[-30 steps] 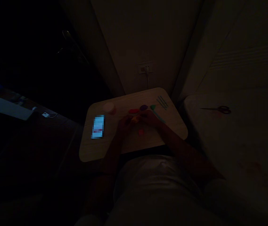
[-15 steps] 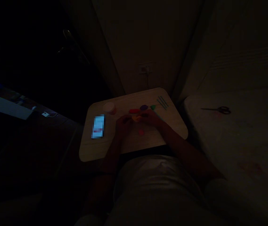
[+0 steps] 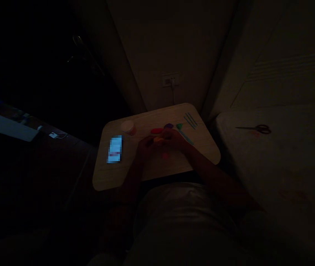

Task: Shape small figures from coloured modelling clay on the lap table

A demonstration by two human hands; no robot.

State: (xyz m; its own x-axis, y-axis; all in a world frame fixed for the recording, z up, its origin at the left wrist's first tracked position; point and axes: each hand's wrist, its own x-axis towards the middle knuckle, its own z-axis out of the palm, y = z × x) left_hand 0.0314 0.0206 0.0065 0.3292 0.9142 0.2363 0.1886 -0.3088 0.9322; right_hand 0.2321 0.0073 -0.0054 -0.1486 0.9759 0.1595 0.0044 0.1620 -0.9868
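In the dim light my left hand [image 3: 145, 146] and my right hand [image 3: 173, 139] come together over the small table [image 3: 110, 177]. Between their fingertips is a small lump of orange modelling clay [image 3: 158, 140], pinched from both sides. Just beyond the hands lie a red piece of clay [image 3: 156, 130], a purple piece [image 3: 168, 126] and a green piece [image 3: 179, 126]. A pinkish-red bit of clay [image 3: 165, 156] rests on the tabletop nearer my body. Beside my right hand is a teal flat tool [image 3: 186, 137], partly behind the wrist.
Several thin teal sticks [image 3: 191, 120] lie at the table's far right. A lidded tub [image 3: 129, 127] and a lit phone [image 3: 115, 149] are on the left. Scissors [image 3: 257, 128] rest on a pale surface to the right. A wall socket [image 3: 170, 80] with a plugged cord is behind.
The orange clay has shifted slightly left and looks more compact between the fingers. Both hands stay close together, with only small finger movements.
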